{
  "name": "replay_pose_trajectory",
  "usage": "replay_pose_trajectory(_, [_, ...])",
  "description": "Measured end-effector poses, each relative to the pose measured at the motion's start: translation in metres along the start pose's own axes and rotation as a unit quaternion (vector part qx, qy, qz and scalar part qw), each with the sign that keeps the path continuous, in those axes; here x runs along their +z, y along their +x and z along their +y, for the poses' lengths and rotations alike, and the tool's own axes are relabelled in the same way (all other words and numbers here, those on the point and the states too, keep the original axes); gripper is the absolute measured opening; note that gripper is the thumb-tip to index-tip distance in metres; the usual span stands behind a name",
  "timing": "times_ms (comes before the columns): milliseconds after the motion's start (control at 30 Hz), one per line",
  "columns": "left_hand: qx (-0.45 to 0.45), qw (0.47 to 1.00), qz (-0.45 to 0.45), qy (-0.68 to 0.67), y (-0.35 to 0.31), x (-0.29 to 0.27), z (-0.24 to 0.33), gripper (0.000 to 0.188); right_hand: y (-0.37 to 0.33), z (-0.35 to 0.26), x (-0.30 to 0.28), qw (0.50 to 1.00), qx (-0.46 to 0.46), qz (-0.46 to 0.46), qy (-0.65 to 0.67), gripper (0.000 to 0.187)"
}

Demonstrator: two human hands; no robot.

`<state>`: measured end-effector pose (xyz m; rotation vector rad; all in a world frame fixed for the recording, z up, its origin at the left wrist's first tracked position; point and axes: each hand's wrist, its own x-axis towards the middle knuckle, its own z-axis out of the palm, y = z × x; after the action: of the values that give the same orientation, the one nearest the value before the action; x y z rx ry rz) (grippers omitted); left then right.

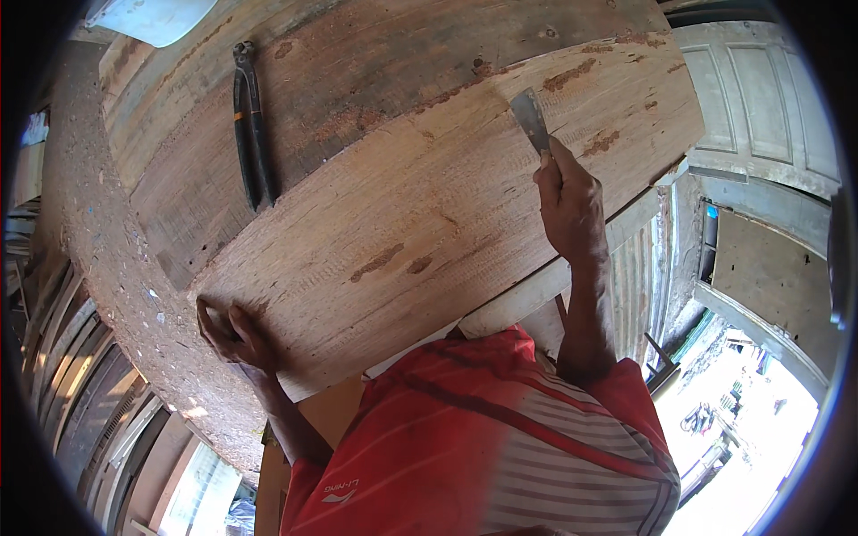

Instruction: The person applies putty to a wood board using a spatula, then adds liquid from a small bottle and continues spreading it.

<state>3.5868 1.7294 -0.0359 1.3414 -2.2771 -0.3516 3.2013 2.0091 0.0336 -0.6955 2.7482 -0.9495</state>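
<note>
A broad wooden board (pixel 420 214) lies across the bench, with dark brown filler-like patches on its surface. My right hand (pixel 572 201) is closed round the handle of a putty knife (pixel 530 119), whose flat metal blade points to the far left over the board's right half. At the board's near left corner rests my left hand (pixel 237 339), fingers apart and curved over the edge, with the thumb on top. Beyond the board's left half, black-handled pincers (pixel 248 125) lie on a darker plank (pixel 357 98).
A pale container (pixel 156 18) stands at the far left. Left of the bench, the floor (pixel 125 259) is strewn with chips, and several boards (pixel 98 384) are stacked there. A pale panelled door (pixel 760 98) is at the right, above a bright opening (pixel 742 429).
</note>
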Motion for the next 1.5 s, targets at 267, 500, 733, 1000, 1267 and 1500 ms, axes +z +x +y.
replay_pose_trajectory(267, [-0.031, 0.999, -0.013, -0.023, 0.003, 0.000, 0.005, 0.061, -0.010, 0.001, -0.006, 1.000, 0.019, -0.012, -0.007, 0.027])
replay_pose_trajectory(500, [-0.042, 0.998, -0.028, -0.028, 0.002, -0.002, 0.001, 0.060, -0.047, 0.020, 0.009, 0.975, 0.140, 0.045, 0.163, 0.031])
replay_pose_trajectory(733, [-0.021, 0.999, -0.024, -0.025, 0.000, 0.001, -0.012, 0.061, -0.037, 0.065, -0.007, 0.981, 0.148, 0.030, 0.124, 0.033])
replay_pose_trajectory(1000, [-0.021, 0.999, -0.029, -0.031, 0.000, 0.000, -0.012, 0.062, -0.032, 0.048, -0.021, 0.956, 0.215, 0.007, 0.201, 0.037])
replay_pose_trajectory(1267, [-0.050, 0.997, -0.021, -0.062, 0.001, 0.000, 0.005, 0.059, -0.026, 0.053, -0.020, 0.952, 0.216, 0.019, 0.215, 0.038])
replay_pose_trajectory(1500, [-0.049, 0.997, -0.031, -0.043, 0.002, -0.001, 0.004, 0.058, -0.020, 0.041, -0.029, 0.946, 0.243, -0.005, 0.215, 0.039])
